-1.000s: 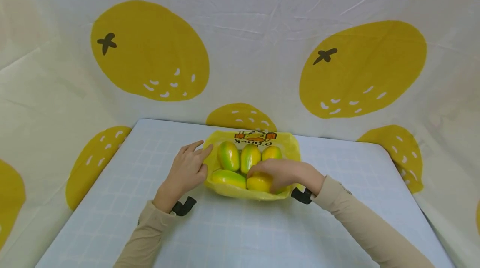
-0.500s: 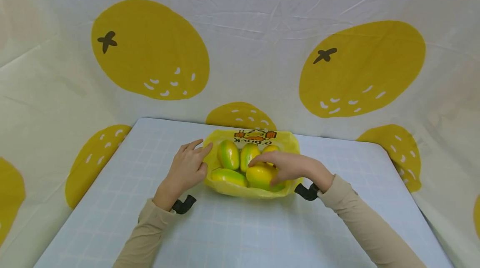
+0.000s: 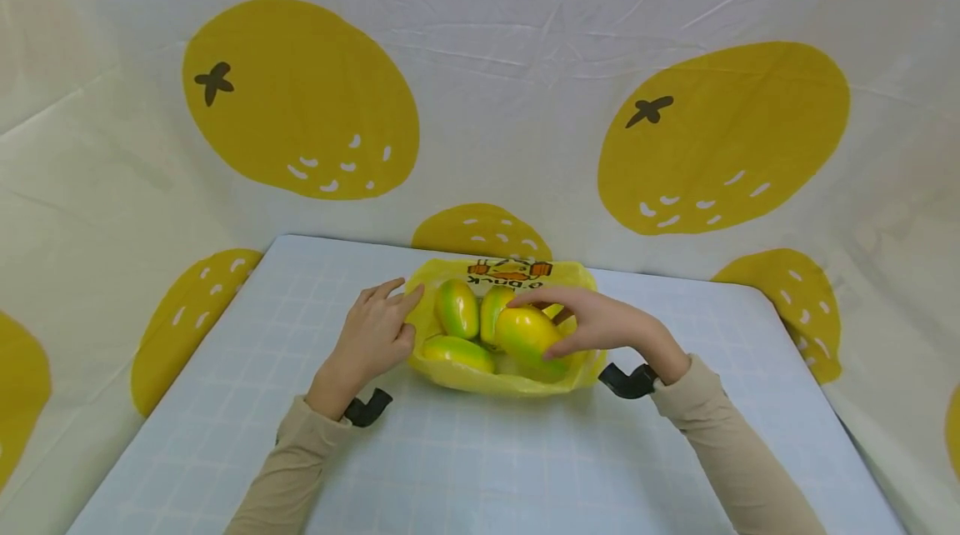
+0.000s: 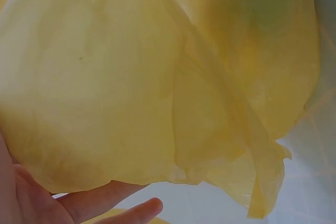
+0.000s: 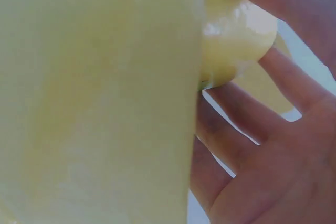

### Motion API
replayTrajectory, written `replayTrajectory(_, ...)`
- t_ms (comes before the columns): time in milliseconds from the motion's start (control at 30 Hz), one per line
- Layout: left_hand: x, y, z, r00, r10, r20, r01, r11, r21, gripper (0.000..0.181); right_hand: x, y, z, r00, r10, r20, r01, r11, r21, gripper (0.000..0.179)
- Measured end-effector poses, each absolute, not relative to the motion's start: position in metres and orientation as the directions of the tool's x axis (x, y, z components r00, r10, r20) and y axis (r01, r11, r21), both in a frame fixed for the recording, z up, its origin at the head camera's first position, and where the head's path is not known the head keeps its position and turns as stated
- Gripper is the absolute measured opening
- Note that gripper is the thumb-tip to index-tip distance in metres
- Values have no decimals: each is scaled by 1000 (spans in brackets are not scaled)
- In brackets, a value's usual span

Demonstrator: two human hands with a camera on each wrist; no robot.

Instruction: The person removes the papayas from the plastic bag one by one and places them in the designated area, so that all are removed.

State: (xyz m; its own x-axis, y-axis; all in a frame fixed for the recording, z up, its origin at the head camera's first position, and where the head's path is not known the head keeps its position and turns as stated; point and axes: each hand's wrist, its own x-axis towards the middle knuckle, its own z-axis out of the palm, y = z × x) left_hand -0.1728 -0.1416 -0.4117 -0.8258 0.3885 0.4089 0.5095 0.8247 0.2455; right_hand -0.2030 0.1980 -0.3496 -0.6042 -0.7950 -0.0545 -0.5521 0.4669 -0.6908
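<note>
A yellow plastic bag [image 3: 495, 382] lies open with several yellow-green mangoes inside. My right hand [image 3: 600, 323] grips one mango [image 3: 528, 335] between thumb and fingers, tilted at the bag's right side. In the right wrist view the same mango [image 5: 236, 40] shows partly behind the bag wall [image 5: 105, 98]. To its left sit an upright mango [image 3: 457, 309], another upright mango [image 3: 493, 308] and a lying mango [image 3: 459, 352]. Fingers extended, my left hand [image 3: 375, 328] rests against the bag's left edge. The left wrist view shows its fingers [image 4: 100, 200] below the bag wall [image 4: 89, 93].
The bag stands near the back of a table with a pale blue checked cloth [image 3: 480, 468]. Behind it hangs a white curtain [image 3: 510, 127] printed with large yellow fruits. Black wrist mounts [image 3: 369, 408] jut from both sleeves.
My right hand has moved up and to the right, raising and tilting the mango from the bag's front right. The back right mango is now hidden behind it. My left hand has stayed put.
</note>
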Motion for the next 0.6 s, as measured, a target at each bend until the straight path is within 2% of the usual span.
replayTrajectory(200,-172,-142,-413,-832,380,404,503,824,261,52,-204,207,-350,-625,-774,98,-556,354,-752,70)
replayTrajectory(600,-173,-142,-412,-833,377,406,501,824,264,52,-197,223,-349,-706,-631,322,-509,136,-850,72)
